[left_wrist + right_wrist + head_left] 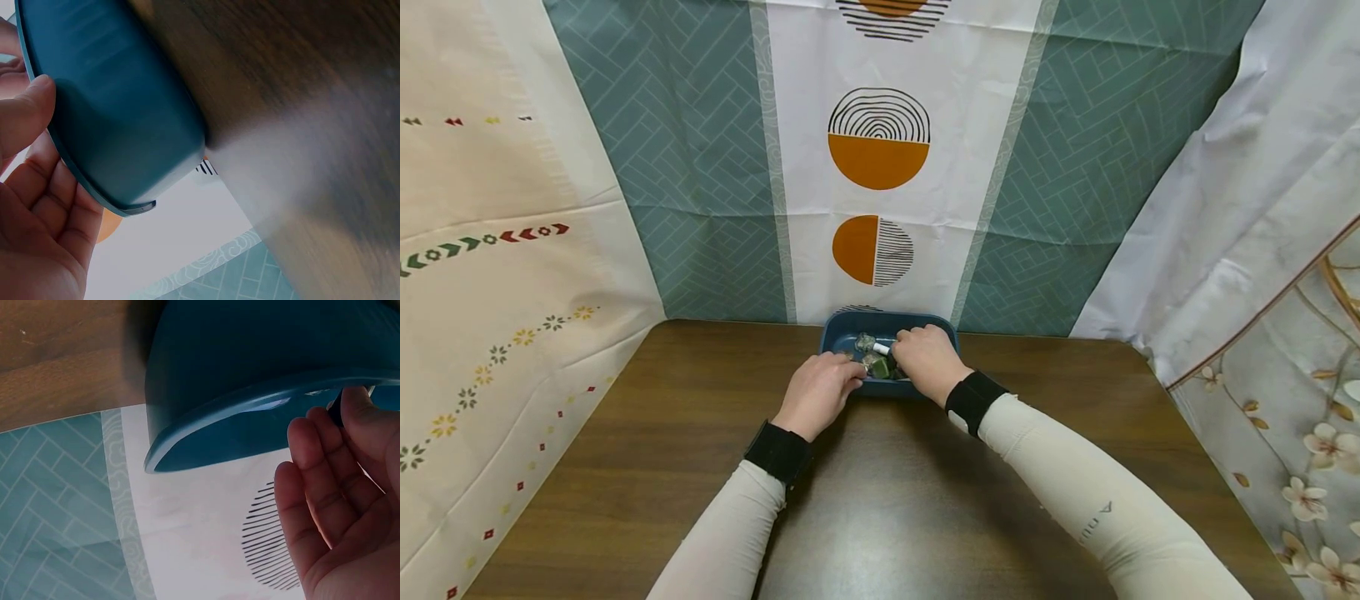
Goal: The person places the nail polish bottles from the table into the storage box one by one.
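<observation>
Evidently a picking step: small clear and green bottles lay jumbled in the blue tub, which sat at the table's far edge, mid-way along, its long axis running left to right. Right hand curled round a white-capped piece, cap pointing left. Left hand curled at the tub's near-left rim; grip unclear. Next move likely needs a clean lift.

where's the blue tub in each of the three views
Head view: the blue tub sits mid-frame at the table's far edge, between both hands.
Left wrist view: it fills the upper left, beside the left hand.
Right wrist view: it spans the top, above the right hand.
Shared landmark: the brown wooden table.
</observation>
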Demonstrator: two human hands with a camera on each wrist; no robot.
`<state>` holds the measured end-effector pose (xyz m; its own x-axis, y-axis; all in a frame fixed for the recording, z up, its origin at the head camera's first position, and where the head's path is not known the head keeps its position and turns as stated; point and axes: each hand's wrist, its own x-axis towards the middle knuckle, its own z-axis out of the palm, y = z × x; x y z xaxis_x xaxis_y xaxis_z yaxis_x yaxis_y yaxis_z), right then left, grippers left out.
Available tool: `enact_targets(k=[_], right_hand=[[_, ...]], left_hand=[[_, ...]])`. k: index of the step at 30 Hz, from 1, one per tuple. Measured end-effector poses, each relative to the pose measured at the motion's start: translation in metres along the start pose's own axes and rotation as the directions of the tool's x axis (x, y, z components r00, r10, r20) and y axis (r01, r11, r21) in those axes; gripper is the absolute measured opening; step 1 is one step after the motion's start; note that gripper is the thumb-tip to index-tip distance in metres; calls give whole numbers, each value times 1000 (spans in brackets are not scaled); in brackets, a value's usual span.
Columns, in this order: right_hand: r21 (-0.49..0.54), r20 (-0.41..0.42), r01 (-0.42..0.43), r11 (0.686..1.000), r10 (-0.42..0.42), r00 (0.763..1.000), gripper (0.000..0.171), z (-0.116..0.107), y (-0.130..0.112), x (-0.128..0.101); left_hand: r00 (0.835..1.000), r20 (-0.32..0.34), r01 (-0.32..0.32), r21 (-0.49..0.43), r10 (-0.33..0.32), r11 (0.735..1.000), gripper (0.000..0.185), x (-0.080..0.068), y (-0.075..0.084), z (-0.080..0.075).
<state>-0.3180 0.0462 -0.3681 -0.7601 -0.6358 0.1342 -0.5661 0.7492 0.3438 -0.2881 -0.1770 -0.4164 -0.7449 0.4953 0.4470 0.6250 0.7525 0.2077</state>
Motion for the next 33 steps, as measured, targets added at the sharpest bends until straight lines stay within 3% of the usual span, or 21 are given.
enact_targets(k=[15,24,33], right_hand=[[54,1,-27,998,27,1000,8,8,-1,2],[79,20,-31,996,30,999,16,11,-3,3],[99,28,-44,994,42,999,10,13,-3,4]], left_hand=[[1000,3,2,-2,-2,1000,6,0,-1,1],[1000,13,5,7,-5,1000,5,0,0,0],[1000,0,2,2,-2,1000,5,0,0,2]])
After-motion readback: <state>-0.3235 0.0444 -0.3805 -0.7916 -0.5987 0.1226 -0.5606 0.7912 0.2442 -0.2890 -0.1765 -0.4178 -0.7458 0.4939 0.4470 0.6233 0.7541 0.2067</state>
